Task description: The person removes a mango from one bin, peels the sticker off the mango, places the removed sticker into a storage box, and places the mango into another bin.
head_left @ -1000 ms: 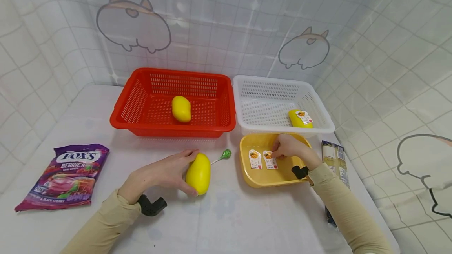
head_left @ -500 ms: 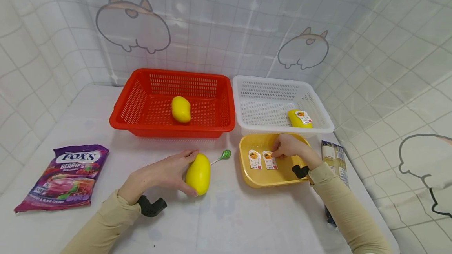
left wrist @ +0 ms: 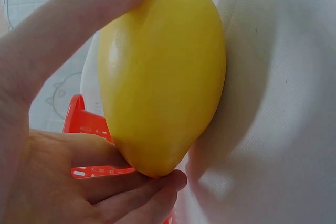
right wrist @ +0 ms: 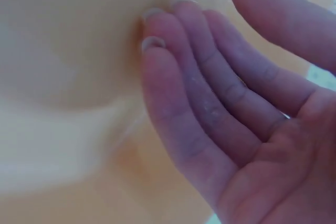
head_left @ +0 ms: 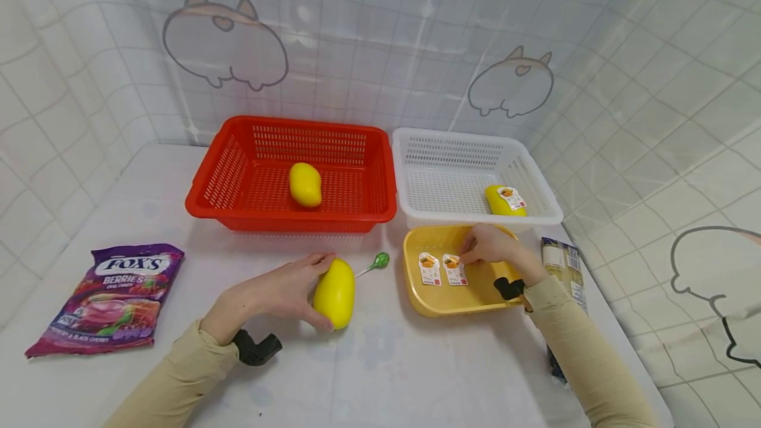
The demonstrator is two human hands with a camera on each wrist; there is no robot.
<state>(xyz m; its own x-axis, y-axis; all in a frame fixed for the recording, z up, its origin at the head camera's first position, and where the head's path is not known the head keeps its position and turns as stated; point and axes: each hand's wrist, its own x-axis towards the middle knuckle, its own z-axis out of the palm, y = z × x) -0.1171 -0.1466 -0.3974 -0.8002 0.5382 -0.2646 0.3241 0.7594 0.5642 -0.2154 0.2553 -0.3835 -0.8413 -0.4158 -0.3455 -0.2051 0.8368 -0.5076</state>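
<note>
On the white table, my left hand grips a yellow mango, thumb at its near end and fingers at the far end. The left wrist view shows this mango large, with a green stem spot on one end. My right hand reaches into a yellow plastic basin. Its fingertips touch the basin floor beside the right one of two white mango-print stickers; the other sticker lies to its left. In the right wrist view, the fingers bend slightly, with the thumb apart from them.
Behind stand a red basket holding a mango and a white basket holding a stickered mango. A green lollipop lies between mango and basin. A purple candy bag is left; another packet is right.
My right wrist has shifted slightly to the right, with the fingertips still beside the sticker. The left hand and its mango have stayed in place.
</note>
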